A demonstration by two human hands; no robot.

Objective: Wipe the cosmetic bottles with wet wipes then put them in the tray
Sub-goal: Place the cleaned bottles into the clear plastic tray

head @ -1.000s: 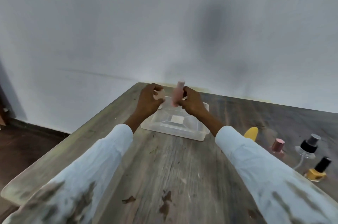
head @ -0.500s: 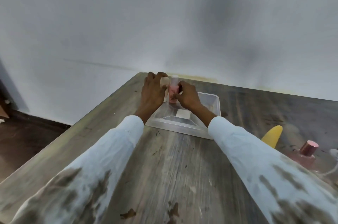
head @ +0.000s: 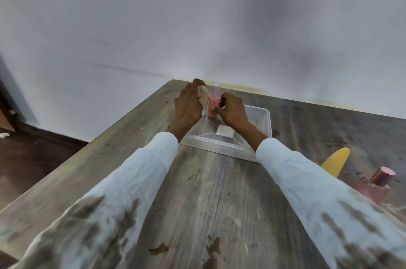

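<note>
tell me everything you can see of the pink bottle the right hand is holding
The pink bottle is small and slim, with a pale pink body and a tall whitish cap; dark markings on its front are too blurred to read. It stands upright at the far left corner of the clear plastic tray. The right hand pinches its body, and a beige bottle gripped by the left hand stands right beside it.

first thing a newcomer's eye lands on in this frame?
The two hands meeting at the far left corner of the clear plastic tray: the right hand pinches an upright pink bottle, the left hand grips a beige bottle beside it. Next, the yellow item and the rose-capped bottle waiting on the wooden table at far right.
</note>
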